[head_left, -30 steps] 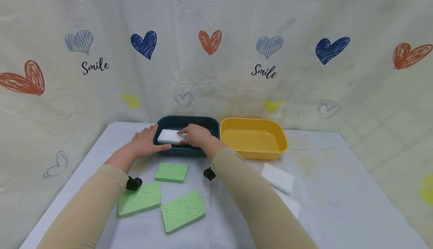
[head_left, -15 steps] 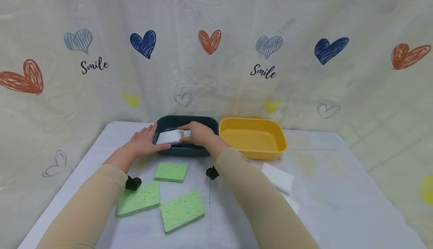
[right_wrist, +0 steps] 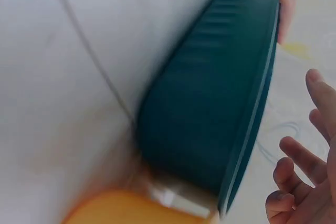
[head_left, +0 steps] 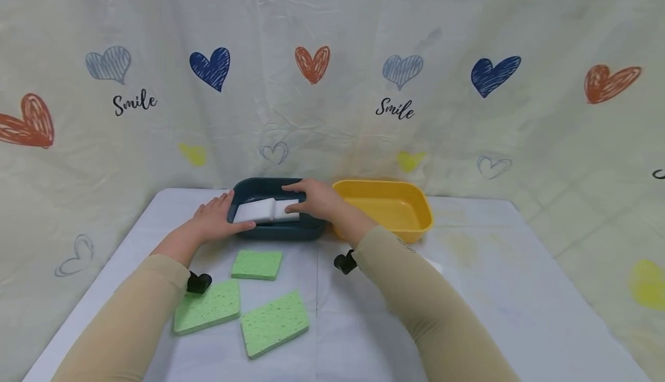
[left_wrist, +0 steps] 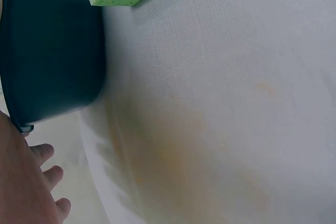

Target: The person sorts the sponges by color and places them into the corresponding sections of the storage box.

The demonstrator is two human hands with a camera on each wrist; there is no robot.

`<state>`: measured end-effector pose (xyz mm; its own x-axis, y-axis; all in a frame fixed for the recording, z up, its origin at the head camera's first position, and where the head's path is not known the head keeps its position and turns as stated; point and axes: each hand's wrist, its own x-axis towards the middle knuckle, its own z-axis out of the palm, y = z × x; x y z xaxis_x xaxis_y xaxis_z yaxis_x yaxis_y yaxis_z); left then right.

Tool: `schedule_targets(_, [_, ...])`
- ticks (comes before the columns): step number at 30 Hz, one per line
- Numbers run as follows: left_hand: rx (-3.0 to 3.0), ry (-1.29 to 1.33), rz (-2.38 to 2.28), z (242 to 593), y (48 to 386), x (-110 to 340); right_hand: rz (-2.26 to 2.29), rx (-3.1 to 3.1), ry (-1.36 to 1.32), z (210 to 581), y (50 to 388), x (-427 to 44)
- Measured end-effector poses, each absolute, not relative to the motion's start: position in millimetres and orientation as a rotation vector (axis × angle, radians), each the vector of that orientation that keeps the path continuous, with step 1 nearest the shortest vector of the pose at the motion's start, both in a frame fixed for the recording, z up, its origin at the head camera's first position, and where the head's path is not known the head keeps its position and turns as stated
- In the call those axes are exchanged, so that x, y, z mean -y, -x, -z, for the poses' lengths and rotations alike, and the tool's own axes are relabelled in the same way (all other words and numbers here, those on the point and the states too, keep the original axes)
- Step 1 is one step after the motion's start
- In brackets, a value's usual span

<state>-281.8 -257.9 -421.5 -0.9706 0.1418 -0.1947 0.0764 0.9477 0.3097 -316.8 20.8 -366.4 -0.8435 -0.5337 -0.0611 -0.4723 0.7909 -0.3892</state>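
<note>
Two white sponge-like blocks lie side by side in the dark teal tray (head_left: 283, 233), the left block (head_left: 253, 212) partly over the right block (head_left: 281, 211). My left hand (head_left: 215, 219) rests on the tray's left front corner, fingers spread along the side and thumb over the front rim. Above the tray's right part is my right hand (head_left: 323, 202), its thumb and fingers apart and holding nothing. In the right wrist view, its fingers (right_wrist: 299, 166) are spread beside the tray's rim.
A yellow tray (head_left: 384, 233) stands to the right of the teal one. Nearer on the white table (head_left: 488, 324) lie three green sponges: a back one (head_left: 256, 265), a left one (head_left: 209, 307) and a front one (head_left: 275, 323). My right sleeve mostly hides white pieces (head_left: 433, 264).
My right hand has let go of a white block and lifted up and to the right. Both white blocks now show in the teal tray. My left hand stays at the rim.
</note>
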Motion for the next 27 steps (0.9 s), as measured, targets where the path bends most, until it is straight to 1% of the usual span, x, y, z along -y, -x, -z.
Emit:
schedule_targets(6, [-2.895,-0.189,-0.436,422.1,280.6,261.3,0.590,-2.806,0.754,358.7,306.9,-44.7])
schedule_targets(13, [-2.900,-0.198,-0.451,424.9,280.1,264.1,0.581,-2.824,0.804,350.2,289.7,-81.0])
schedule_targets(20, [-2.904,-0.200,-0.455,423.9,279.4,261.8,0.623,-2.840,0.825,348.9,268.5,-128.2])
schedule_targets(27, [-2.904,-0.211,-0.457,421.6,280.4,259.3,0.617,-2.877,0.846,357.3,242.5,-179.1])
